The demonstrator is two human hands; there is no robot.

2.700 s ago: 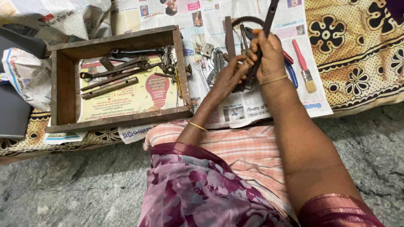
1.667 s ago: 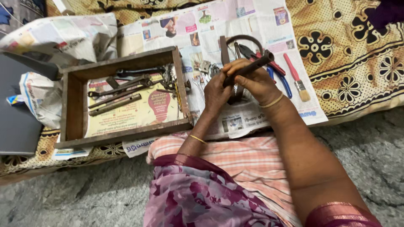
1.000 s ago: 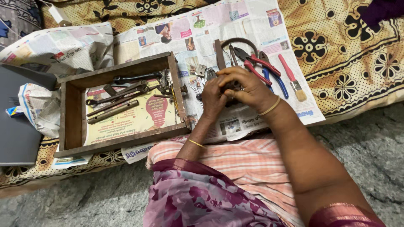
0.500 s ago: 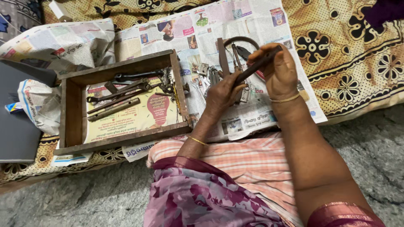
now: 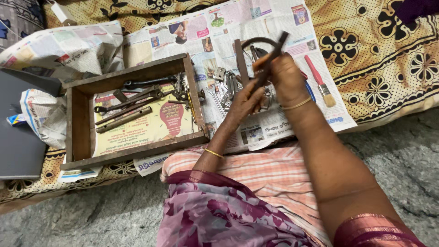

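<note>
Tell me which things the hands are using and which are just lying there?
In use:
right hand
left hand
dark metal tool held by both hands

Just lying about:
paintbrush with red handle
wooden tray of spanners
loose metal bits on the newspaper

A shallow brown wooden tray (image 5: pixel 73 126) is lying in front of me on the left, lined with a yellow printed paper sheet (image 5: pixel 151 123). Long rusty metal wrenches and rods (image 5: pixel 130 103) are resting across that sheet, pushed toward the tray's far side. Spread newspaper sheets (image 5: pixel 215 27) are covering a yellow bedspread with dark flower patterns (image 5: pixel 388 59). A red-handled paintbrush with pale bristles (image 5: pixel 320 81) is lying on the newspaper near its right edge. Small grey metal fittings (image 5: pixel 224 87) are sitting in a loose heap just right of the tray. A flat dark grey slab (image 5: pixel 18 142) is lying at the far left, and grey carpet (image 5: pixel 402 151) is showing below.
</note>
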